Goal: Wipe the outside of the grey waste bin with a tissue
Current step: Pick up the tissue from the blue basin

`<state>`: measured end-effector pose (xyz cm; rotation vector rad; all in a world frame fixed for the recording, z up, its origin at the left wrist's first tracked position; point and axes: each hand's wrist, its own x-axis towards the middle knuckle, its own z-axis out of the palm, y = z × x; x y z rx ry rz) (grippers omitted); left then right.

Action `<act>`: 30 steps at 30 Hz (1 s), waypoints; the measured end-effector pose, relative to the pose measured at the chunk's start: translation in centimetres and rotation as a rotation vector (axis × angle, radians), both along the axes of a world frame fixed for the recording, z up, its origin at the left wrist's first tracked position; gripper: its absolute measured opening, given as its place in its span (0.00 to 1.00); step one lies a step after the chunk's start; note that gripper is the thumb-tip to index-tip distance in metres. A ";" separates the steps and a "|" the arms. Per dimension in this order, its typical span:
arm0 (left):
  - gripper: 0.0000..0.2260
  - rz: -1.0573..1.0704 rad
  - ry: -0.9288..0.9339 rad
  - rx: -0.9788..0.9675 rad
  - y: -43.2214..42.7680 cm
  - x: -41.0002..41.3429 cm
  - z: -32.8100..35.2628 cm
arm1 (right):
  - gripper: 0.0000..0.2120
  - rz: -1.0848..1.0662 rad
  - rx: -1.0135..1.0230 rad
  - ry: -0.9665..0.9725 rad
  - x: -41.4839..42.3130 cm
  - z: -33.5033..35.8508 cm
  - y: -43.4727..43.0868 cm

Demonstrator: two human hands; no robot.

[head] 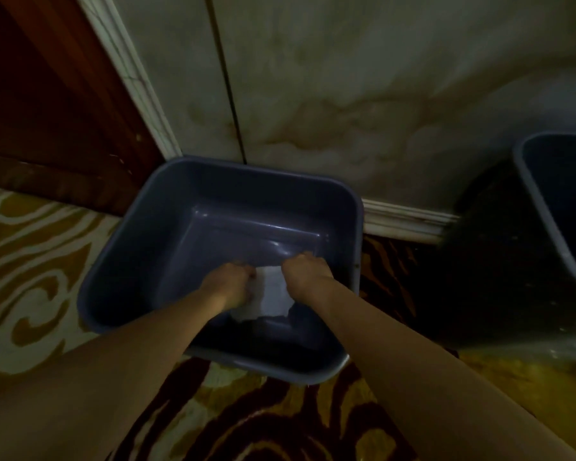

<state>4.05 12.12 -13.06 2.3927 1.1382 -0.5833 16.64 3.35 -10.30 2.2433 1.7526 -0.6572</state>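
Grey waste bin (pixel 140 261), rectangular, open-topped, white tissue (pixel 273 294) inside.

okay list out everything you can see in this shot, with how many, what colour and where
bin: one, grey-blue, centre, on the carpet against the wall, open top facing the camera
tissue: one, white, inside the bin, between the two hands
second bin: one, grey-blue, right edge, only partly in view
carpet: one, yellow, cream and dark brown swirls, along the bottom
wall: one, pale and stained, across the top
skirting: one strip, white, at the foot of the wall, right of the bin
door: one, dark brown wood with white trim, top left
left hand: one, inside the bin, on the tissue
right hand: one, inside the bin, on the tissue
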 end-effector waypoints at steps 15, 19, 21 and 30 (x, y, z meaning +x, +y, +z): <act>0.13 -0.247 -0.005 0.096 0.7 1.0 -1.2 | 0.12 0.040 0.111 -0.060 -1.1 -3.0 1.5; 0.08 -0.167 -0.041 0.048 1.4 1.9 0.8 | 0.12 -0.031 0.149 -0.032 -0.1 -1.7 1.3; 0.04 -0.125 -0.077 0.028 1.6 2.4 2.3 | 0.12 -0.100 0.183 -0.008 0.7 -0.3 1.3; 0.06 -0.176 -0.296 0.053 0.3 6.5 11.3 | 0.09 -0.334 0.355 0.099 4.1 6.9 -0.9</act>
